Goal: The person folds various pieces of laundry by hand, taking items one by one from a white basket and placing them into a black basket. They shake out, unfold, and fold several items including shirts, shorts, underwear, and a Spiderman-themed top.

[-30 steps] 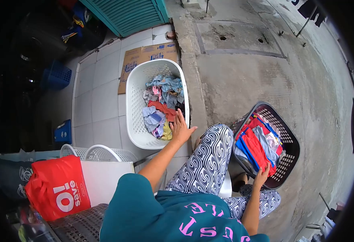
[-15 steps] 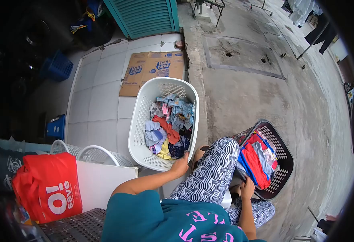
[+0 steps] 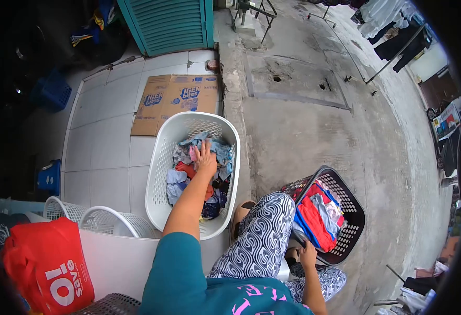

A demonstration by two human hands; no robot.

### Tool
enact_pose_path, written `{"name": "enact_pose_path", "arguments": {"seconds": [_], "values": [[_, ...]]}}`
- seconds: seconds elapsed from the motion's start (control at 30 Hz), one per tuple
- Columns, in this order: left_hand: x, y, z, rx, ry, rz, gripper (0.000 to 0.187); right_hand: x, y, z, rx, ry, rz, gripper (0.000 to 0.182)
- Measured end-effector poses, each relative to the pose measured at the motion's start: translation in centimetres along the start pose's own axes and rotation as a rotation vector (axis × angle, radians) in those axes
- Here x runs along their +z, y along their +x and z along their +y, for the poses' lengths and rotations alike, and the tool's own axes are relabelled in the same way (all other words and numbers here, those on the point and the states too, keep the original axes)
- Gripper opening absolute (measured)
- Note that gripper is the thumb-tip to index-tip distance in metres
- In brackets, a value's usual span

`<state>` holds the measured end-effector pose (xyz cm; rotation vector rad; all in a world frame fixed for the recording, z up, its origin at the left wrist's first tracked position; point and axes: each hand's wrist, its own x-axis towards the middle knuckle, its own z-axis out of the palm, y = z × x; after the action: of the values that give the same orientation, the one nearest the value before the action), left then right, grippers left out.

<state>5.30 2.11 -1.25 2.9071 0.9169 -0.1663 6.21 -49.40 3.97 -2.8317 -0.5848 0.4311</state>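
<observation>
Over the white laundry basket, my left hand reaches down among crumpled clothes, its fingers spread and lying on the light blue and pink pieces. Orange, pale blue and dark patterned cloth shows around the wrist. My right hand is closed on the near rim of a dark laundry basket, beside my knee. Inside that one lie red, blue and grey clothes, stacked fairly flat. The fingertips of the right hand are partly hidden by the rim.
Flattened cardboard lies on the white tiles behind the white basket. Two white round-rimmed baskets and a red bag are at the left. Garments hang on a rack at the far right. A concrete step edge borders the tiles.
My left hand has let go of the white basket's near rim and moved forward onto the clothes inside. My right hand stays at the dark basket's rim. The whole view has shifted slightly.
</observation>
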Motion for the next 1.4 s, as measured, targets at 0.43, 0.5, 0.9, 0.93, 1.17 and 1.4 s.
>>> {"name": "enact_pose_path", "arguments": {"seconds": [0.43,0.5,0.9,0.93,1.17,1.4], "values": [[-15.4,-1.1,-0.1,0.212,-1.183,0.054,0.018,-6.0,4.7,-5.9,0.060,0.895,0.275,0.021],[-20.3,-3.3,1.6,0.278,-1.357,-0.101,0.020,-8.5,6.7,-10.0,-0.045,1.051,0.207,0.034],[-31.8,-10.0,19.0,0.879,-1.497,-0.173,0.041,-27.3,5.7,-20.4,-0.430,1.320,0.428,0.016],[-32.3,-10.3,20.4,1.004,-1.400,0.039,0.048,-29.2,5.2,-19.5,-0.450,1.199,0.450,0.011],[-36.4,-15.9,30.6,1.068,-1.113,-0.066,0.038,-35.2,2.7,-12.5,-0.274,0.835,0.472,0.044],[-37.5,-14.9,34.9,1.080,-1.367,-0.306,0.014,-36.3,-0.6,-4.5,-0.348,0.704,0.341,0.043]]}}
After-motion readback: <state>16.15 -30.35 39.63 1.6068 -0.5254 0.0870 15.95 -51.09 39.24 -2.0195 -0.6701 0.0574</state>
